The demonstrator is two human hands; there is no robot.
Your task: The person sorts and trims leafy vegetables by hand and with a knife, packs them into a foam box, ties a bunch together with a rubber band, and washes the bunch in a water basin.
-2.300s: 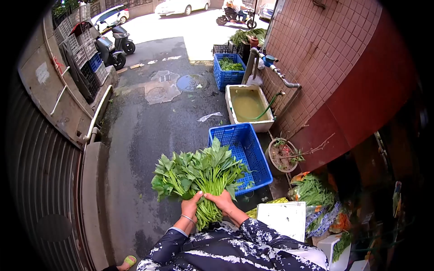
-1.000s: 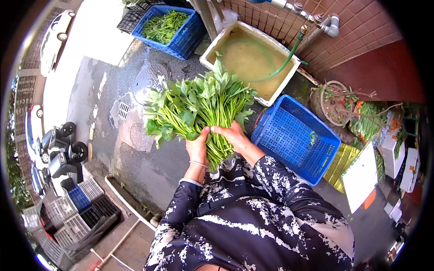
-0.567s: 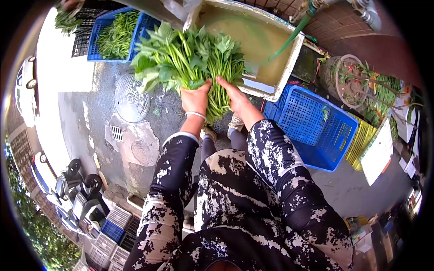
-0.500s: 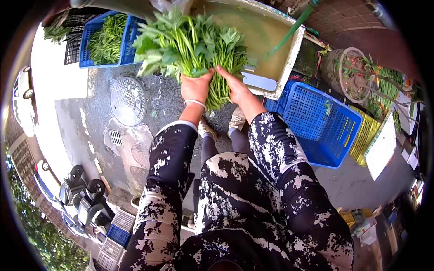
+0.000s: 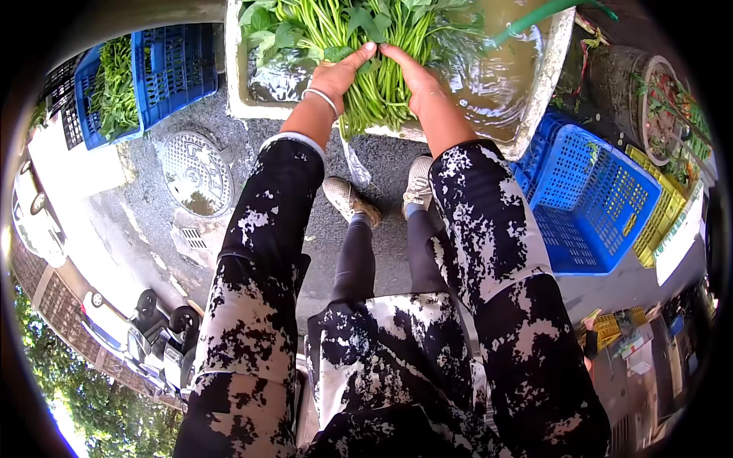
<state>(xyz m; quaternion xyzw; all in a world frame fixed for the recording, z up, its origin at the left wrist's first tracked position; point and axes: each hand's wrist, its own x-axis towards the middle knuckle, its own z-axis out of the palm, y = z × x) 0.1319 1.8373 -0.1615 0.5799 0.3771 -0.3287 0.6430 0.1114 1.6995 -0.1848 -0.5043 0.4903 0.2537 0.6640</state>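
Both hands grip one large bunch of leafy green stems (image 5: 378, 84) over the white-rimmed water basin (image 5: 561, 69). My left hand (image 5: 336, 76), with a pale bracelet at the wrist, wraps the bunch's left side. On its right side, my right hand (image 5: 416, 72) is closed round the stems. The two thumbs nearly meet on top. The leaves reach into the murky water, which ripples around them, while the stem ends hang over the basin's near edge. A green hose (image 5: 534, 21) runs into the basin at the upper right.
At the left a blue crate (image 5: 172, 72) stands beside another holding greens. An open blue crate (image 5: 588, 198) is right of the basin, near a potted plant (image 5: 663, 107) and a yellow crate (image 5: 664, 206). A round manhole cover (image 5: 196, 172) lies left of my shoes (image 5: 351, 200).
The bunch has moved from in front of my body to over the basin, its leaves now in the water. The view has turned and tilted down. Both hands have kept their hold.
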